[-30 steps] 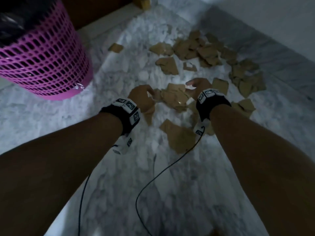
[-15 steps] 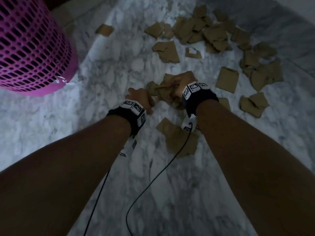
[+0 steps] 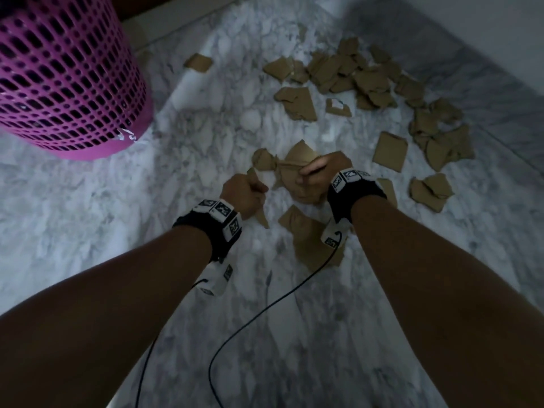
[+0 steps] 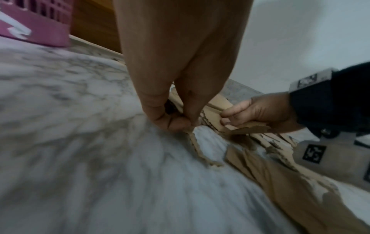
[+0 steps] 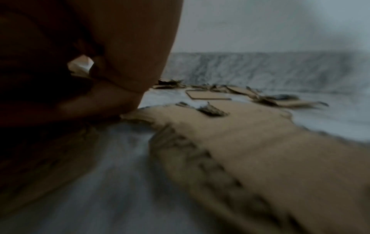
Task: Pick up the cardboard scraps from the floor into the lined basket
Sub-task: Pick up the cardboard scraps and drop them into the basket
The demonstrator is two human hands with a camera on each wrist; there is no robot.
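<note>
Brown cardboard scraps [image 3: 347,72] lie scattered over the marble floor [image 3: 88,219], mostly at the back right. My left hand [image 3: 244,192] grips a narrow torn scrap [image 3: 260,217]; in the left wrist view its fingers [image 4: 172,123] curl round that strip [image 4: 197,148]. My right hand [image 3: 321,169] clutches a bunch of scraps [image 3: 297,160] low over the floor, and shows as the right hand [image 4: 258,112] pinching cardboard in the left wrist view. The pink lined basket [image 3: 59,75] stands at the far left.
A larger scrap [image 3: 309,240] lies under my right wrist, seen blurred as the scrap [image 5: 240,142] in the right wrist view. A square piece [image 3: 390,151] and more scraps [image 3: 431,191] sit to the right. The wall skirting [image 3: 485,92] runs behind. Cables [image 3: 265,313] trail from both wristbands.
Both hands have drawn together and curled round cardboard: the right gathered a bunch of scraps, the left took hold of a narrow strip. The view has tilted down a little.
</note>
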